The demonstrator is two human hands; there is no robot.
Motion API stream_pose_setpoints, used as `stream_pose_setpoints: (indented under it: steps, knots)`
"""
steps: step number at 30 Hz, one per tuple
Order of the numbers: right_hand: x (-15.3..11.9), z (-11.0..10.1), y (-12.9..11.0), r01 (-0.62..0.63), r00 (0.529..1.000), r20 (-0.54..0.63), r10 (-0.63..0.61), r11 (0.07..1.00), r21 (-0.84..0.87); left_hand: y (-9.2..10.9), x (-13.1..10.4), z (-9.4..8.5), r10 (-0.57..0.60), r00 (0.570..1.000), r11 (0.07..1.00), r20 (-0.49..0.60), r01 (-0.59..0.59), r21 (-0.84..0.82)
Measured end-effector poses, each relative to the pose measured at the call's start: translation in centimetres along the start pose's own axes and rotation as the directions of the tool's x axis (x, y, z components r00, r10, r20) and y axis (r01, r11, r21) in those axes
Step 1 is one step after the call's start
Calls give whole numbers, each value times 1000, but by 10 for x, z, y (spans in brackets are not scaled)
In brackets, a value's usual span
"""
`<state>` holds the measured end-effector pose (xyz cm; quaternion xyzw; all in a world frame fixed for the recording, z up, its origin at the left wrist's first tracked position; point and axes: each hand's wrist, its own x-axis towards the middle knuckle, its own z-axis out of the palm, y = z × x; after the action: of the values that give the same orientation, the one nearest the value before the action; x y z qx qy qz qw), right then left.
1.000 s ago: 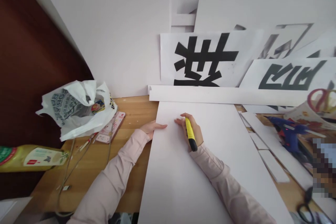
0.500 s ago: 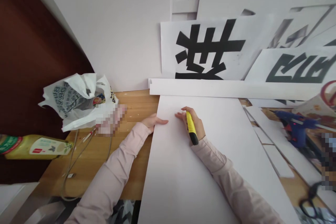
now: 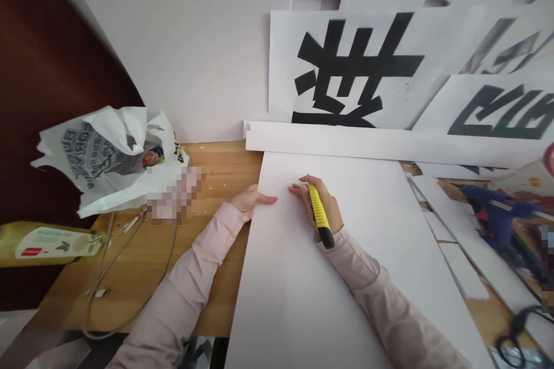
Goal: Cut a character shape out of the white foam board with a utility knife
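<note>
Currently, R hand w/ fingers wrapped round ribbed yellow-and-black tool, approx. 11 o'clock over flat white board atop wooden counter; L hand, thumb over board's 10 o'clock edge, fingers' pinch unclear.

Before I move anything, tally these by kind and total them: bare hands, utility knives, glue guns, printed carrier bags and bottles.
Bare hands: 2, the left hand and the right hand
Yellow-and-black utility knife: 1
Blue glue gun: 1
White printed carrier bag: 1
Labelled bottle: 1
Total: 6
</note>
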<state>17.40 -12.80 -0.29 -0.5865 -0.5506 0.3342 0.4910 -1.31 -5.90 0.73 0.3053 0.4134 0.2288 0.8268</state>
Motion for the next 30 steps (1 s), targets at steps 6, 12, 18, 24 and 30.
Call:
stream_pose_setpoints:
  steps: [6,12,18,24,30]
  knots:
    - [1,2,2,57,997,49,-54,995,-78,-2,1,-1,32,999,999,-9,-32,-16]
    - [2,3,1,61,998,36,-60,998,-35,-2,2,-2,31,1000,999,-2,-31,-21]
    - [2,2,2,51,998,35,-51,999,1,-4,2,-3,66,998,998,5,-66,14]
    - [-8,1,1,72,985,-143,-92,988,-138,-7,3,0,111,994,994,-14,-111,2]
    - [-18,4,8,317,946,40,-320,899,-302,-16,8,9,333,915,941,-227,-307,142]
